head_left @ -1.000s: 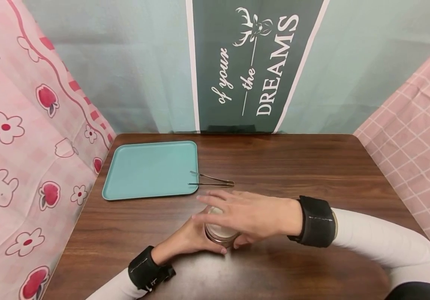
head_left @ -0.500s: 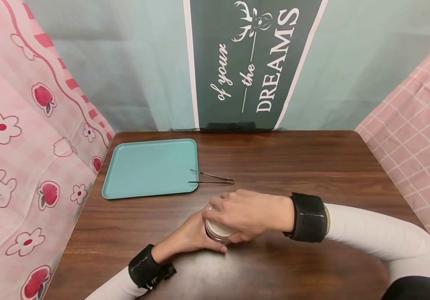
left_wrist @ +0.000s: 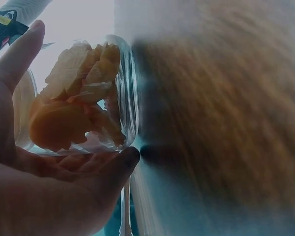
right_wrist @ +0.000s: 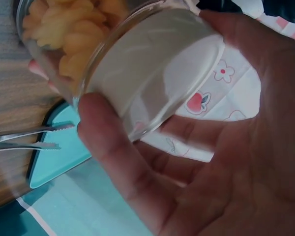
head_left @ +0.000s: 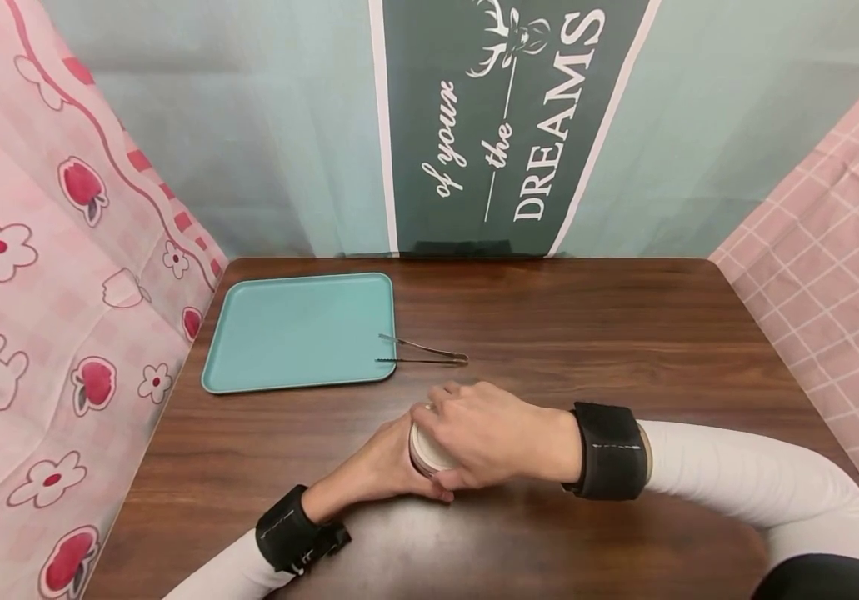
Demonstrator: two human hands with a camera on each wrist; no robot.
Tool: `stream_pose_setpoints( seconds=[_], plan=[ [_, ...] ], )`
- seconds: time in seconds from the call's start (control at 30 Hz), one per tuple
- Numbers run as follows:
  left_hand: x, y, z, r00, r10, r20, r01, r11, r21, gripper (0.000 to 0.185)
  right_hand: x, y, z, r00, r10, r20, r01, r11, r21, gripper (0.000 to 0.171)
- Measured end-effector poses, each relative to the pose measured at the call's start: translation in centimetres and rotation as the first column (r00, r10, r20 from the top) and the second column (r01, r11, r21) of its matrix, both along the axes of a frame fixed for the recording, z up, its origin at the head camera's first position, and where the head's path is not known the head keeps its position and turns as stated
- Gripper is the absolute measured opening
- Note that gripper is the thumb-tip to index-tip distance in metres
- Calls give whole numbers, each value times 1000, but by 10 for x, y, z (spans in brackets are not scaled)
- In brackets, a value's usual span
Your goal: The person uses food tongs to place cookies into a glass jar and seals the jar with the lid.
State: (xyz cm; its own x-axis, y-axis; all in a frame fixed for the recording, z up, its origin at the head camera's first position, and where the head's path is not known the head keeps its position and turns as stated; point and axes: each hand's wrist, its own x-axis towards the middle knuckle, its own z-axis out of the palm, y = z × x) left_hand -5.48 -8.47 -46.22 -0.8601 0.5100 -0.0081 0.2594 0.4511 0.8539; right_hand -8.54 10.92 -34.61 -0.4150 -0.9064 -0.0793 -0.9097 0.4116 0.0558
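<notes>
My left hand (head_left: 387,465) curls round the side of a clear jar (left_wrist: 81,96), thumb toward me. Wavy orange-yellow pieces (right_wrist: 76,29) are visible inside the glass, but their kind cannot be told. A whitish lid (right_wrist: 155,66) sits on the jar's top. From the right, my right hand (head_left: 487,435) grips this lid by its rim, its fingers and thumb bent round it. In the head view the two hands hide most of the jar, leaving part of the lid's top in sight.
Metal tongs (head_left: 432,357) lie beyond the hands, their serrated tips over the right edge of a teal tray (head_left: 294,333) at the table's back left. Brown wood-grain tabletop (head_left: 586,333) extends to the right. Patterned cloths hang along the back and both sides.
My right hand's fingers, spread over the lid a second ago, have closed in around its rim. The left hand keeps its hold on the jar. Tongs and tray stay put.
</notes>
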Motion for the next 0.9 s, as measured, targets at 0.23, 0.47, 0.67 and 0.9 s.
stream_pose_setpoints(
  seconds=[0.23,0.47,0.67,0.9],
  plan=[
    [-6,0,3,1000,2,-21,-1,1000,17,104,3,-2,-5,991,-92,-94,85,994,-73,60],
    [-3,-1,3,1000,-11,2,11,1000,12,109,-2,4,2,1000,23,8,-23,1000,1,83],
    [0,-4,2,999,-36,23,36,999,6,108,-8,10,7,964,262,51,-265,963,53,74],
    [1,-3,1,999,-35,29,35,999,6,101,-9,7,4,964,267,10,-267,963,27,62]
  ],
)
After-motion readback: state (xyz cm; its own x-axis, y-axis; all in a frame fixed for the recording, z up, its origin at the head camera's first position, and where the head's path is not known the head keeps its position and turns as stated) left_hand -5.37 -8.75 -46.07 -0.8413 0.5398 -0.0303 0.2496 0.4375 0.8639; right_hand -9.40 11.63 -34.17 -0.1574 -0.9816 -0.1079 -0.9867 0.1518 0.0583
